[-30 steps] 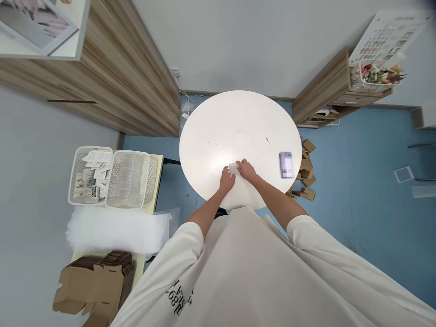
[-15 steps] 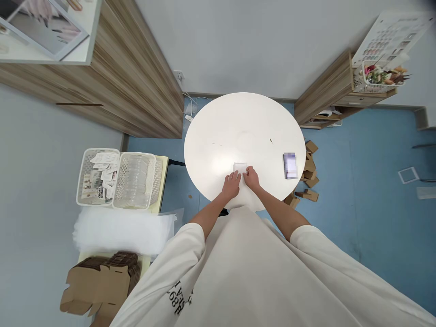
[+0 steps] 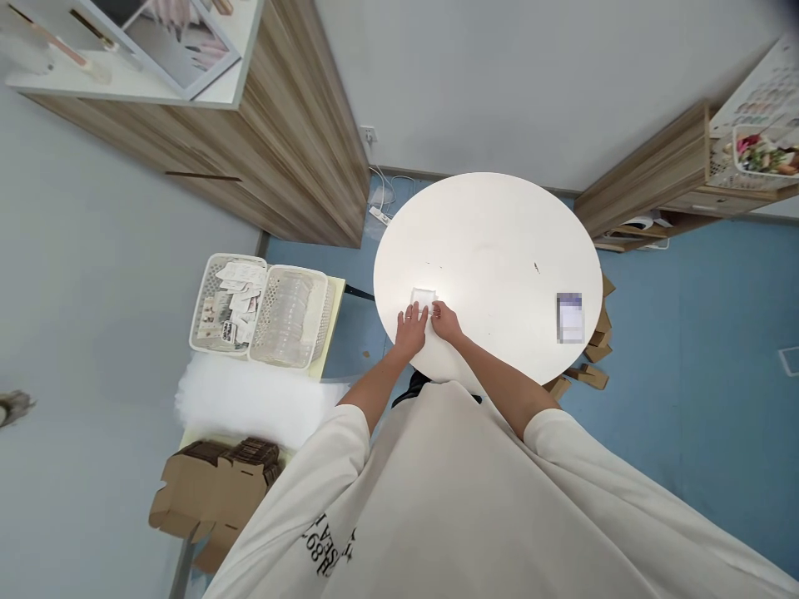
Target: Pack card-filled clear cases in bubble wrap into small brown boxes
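Observation:
A small, flat, whitish translucent packet (image 3: 424,295) lies on the white round table (image 3: 487,225), close to its front left edge. My left hand (image 3: 411,329) rests on the packet's near side with fingers stretched and a little apart; a ring shows on one finger. At the packet's right corner is my right hand (image 3: 447,323), its fingers curled together and pinching the edge. My fingers cover the near part of the packet, and what is inside it cannot be made out.
A phone-like, blurred-out object (image 3: 570,319) lies at the table's right. To the left, a side table holds a basket of cards (image 3: 228,304), a basket of clear plastic cases (image 3: 288,316), white wrapping sheets (image 3: 255,399) and flattened cardboard boxes (image 3: 212,491). Folded cardboard (image 3: 590,376) lies on the floor.
My view has turned to the left. Both hands and the packet have shifted left across the table, and the packet stays under my fingers.

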### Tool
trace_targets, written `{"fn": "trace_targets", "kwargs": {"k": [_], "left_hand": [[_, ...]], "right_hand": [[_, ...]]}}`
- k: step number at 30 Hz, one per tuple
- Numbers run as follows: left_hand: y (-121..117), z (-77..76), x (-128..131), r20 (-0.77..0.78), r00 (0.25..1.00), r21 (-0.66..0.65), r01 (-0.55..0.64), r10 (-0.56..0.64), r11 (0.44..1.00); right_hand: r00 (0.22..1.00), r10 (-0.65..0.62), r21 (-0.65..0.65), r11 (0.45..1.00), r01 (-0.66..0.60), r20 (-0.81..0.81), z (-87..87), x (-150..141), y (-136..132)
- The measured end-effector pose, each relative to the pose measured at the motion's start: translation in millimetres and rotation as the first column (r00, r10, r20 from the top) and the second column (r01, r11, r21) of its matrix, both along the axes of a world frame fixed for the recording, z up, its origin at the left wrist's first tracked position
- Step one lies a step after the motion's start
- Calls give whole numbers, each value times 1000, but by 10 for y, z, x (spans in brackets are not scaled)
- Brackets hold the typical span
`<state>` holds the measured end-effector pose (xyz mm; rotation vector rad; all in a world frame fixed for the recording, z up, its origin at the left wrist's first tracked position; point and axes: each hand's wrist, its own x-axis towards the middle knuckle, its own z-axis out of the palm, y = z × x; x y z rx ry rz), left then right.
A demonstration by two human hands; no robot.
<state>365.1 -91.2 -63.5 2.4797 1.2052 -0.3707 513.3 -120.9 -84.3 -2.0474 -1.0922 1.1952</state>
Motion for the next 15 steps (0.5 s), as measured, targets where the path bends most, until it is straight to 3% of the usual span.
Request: {"fn": "trace_targets", "kwargs": {"k": [4, 8, 15], "left_hand": [[195, -34, -263, 14, 1000, 6, 4, -4, 1000], [258, -108, -360, 38, 999, 7, 29, -29, 1000], [297, -139, -295, 48, 999, 3, 22, -22, 1000]], "right_hand": [[992, 122, -9, 993, -122, -20, 19, -228, 193], [983, 184, -32, 982, -184, -7, 43, -256, 212], [988, 119, -53, 992, -114, 100, 194, -125, -72]]}}
